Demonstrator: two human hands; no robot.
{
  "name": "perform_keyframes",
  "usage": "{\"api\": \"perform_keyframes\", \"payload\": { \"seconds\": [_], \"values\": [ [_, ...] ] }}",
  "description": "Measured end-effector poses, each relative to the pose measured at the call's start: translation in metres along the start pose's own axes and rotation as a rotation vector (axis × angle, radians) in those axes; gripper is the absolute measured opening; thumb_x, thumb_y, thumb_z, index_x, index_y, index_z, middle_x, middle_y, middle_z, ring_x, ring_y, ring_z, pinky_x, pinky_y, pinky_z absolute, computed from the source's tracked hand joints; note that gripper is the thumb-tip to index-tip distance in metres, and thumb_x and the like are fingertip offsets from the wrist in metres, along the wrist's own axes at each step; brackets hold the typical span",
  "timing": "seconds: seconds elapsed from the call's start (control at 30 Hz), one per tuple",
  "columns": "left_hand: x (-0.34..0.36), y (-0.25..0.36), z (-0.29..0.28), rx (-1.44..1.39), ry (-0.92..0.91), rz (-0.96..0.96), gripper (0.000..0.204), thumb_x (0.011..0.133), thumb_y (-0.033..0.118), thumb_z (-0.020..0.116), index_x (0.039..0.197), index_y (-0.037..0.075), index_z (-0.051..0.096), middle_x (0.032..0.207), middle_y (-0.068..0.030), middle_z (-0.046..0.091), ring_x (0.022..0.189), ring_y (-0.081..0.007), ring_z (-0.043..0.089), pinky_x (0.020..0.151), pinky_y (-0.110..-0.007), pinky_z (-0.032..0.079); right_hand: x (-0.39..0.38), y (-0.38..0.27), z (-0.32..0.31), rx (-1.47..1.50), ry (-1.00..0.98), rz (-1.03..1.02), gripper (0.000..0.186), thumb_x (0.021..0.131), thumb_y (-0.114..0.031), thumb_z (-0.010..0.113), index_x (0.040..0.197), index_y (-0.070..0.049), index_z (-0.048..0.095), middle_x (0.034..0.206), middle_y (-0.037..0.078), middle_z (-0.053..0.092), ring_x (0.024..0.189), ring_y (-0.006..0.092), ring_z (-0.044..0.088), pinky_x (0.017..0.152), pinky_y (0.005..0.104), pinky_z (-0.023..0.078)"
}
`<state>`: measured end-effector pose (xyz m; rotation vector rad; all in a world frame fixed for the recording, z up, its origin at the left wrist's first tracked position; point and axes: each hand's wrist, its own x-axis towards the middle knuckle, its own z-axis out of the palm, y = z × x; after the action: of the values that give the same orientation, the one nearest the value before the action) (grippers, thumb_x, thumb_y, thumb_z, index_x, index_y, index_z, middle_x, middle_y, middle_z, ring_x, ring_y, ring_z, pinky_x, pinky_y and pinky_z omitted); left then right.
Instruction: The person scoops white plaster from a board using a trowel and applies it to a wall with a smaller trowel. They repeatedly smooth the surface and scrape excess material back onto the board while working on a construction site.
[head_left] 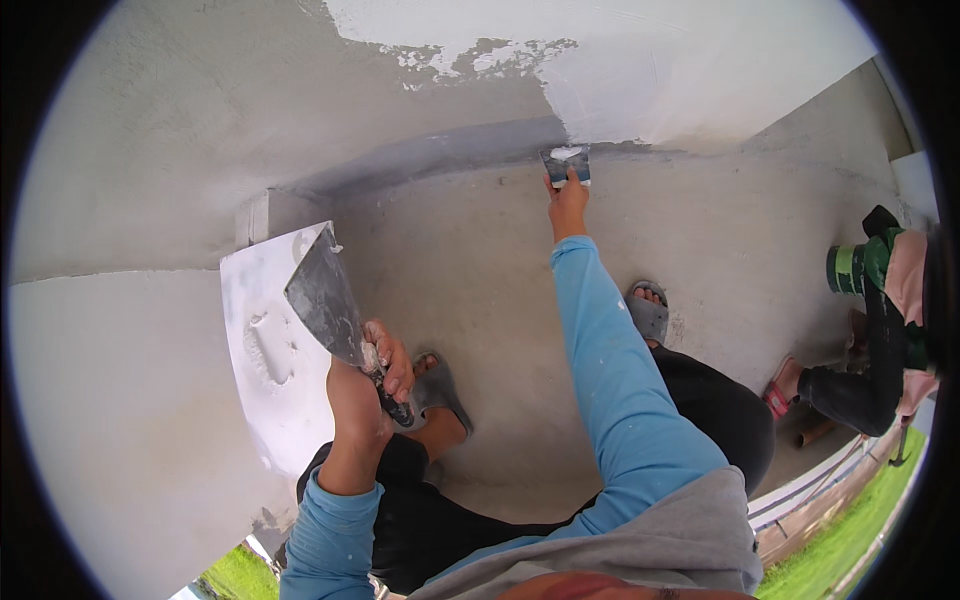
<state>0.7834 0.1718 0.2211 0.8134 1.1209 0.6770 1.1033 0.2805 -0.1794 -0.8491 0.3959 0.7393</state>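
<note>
My left hand point(357, 398) is closed around the dark handle of a wide putty knife point(325, 295), its grey blade smeared and pointing up and away. Behind that blade a white board point(255, 330) carries a lump of white putty point(268, 350); whether my left hand also grips the board is hidden. My right arm stretches far forward. In my right hand point(568, 208) is a smaller putty knife point(567, 165) with white putty on its blade, at the foot of the wall point(460, 130). White coating point(650, 90) covers the wall's right part; the left part is bare grey.
Below lies a grey concrete floor point(470, 290), with my sandalled feet apart on it. At the right another person point(850, 395) crouches near a green-banded dark bucket point(846, 268). A concrete block-like ledge point(270, 215) juts from the wall at left. Grass point(850, 540) shows beyond the floor's edge.
</note>
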Motion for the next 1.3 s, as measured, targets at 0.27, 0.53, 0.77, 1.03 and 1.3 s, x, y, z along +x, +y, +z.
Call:
{"api": "perform_keyframes", "payload": {
  "seconds": [0.27, 0.53, 0.77, 1.03, 1.3],
  "values": [
    [0.008, -0.008, 0.004, 0.039, 0.023, -0.065, 0.047, 0.107, 0.046, 0.028, 0.076, 0.013, 0.04, 0.051, -0.0009, 0.035, 0.041, -0.0136, 0.034, 0.044, -0.028, 0.031, 0.003, 0.011, 0.085, -0.047, 0.187, 0.097, 0.039, 0.088, -0.007, 0.063, 0.127, -0.01, 0.055, 0.119, 0.008, 0.058, 0.096, 0.0224, 0.059, 0.071, 0.0395, 0.052],
    [0.003, -0.009, 0.006, 0.014, 0.015, 0.011, 0.044, 0.108, 0.037, 0.026, 0.078, 0.01, 0.042, 0.052, -0.0043, 0.037, 0.044, -0.0158, 0.034, 0.047, -0.029, 0.031, -0.082, -0.04, 0.238, 0.254, 0.204, -0.135, 0.075, 0.084, -0.003, 0.063, 0.153, -0.018, 0.039, 0.124, 0.009, 0.057, 0.09, 0.0237, 0.06, 0.08, 0.0409, 0.05],
    [0.002, -0.007, 0.011, 0.063, 0.043, 0.05, 0.046, 0.107, 0.043, 0.027, 0.076, 0.013, 0.041, 0.053, -0.0007, 0.036, 0.045, -0.014, 0.035, 0.048, -0.029, 0.032, -0.241, -0.085, 0.289, -0.178, -0.048, -0.479, 0.051, 0.099, -0.023, 0.051, 0.141, 0.004, 0.043, 0.137, 0.024, 0.044, 0.125, 0.0365, 0.048, 0.105, 0.0456, 0.041],
    [0.009, -0.01, 0.011, 0.092, -0.019, 0.009, 0.045, 0.108, 0.042, 0.027, 0.076, 0.012, 0.041, 0.053, -0.0012, 0.036, 0.045, -0.0138, 0.035, 0.047, -0.028, 0.032, -0.031, -0.016, 0.049, -0.006, 0.196, -0.104, 0.036, 0.102, -0.021, 0.054, 0.131, 0.001, 0.051, 0.124, 0.013, 0.059, 0.1, 0.0269, 0.064, 0.07, 0.0395, 0.063],
    [0.009, -0.018, -0.001, 0.112, -0.019, -0.047, 0.044, 0.107, 0.042, 0.029, 0.077, 0.012, 0.041, 0.052, -0.002, 0.036, 0.044, -0.0143, 0.035, 0.047, -0.028, 0.032, 0.034, -0.006, 0.031, 0.117, 0.283, 0.08, 0.037, 0.1, -0.017, 0.057, 0.131, 0.001, 0.048, 0.124, 0.018, 0.056, 0.096, 0.033, 0.063, 0.069, 0.0424, 0.065]
  ]
}}
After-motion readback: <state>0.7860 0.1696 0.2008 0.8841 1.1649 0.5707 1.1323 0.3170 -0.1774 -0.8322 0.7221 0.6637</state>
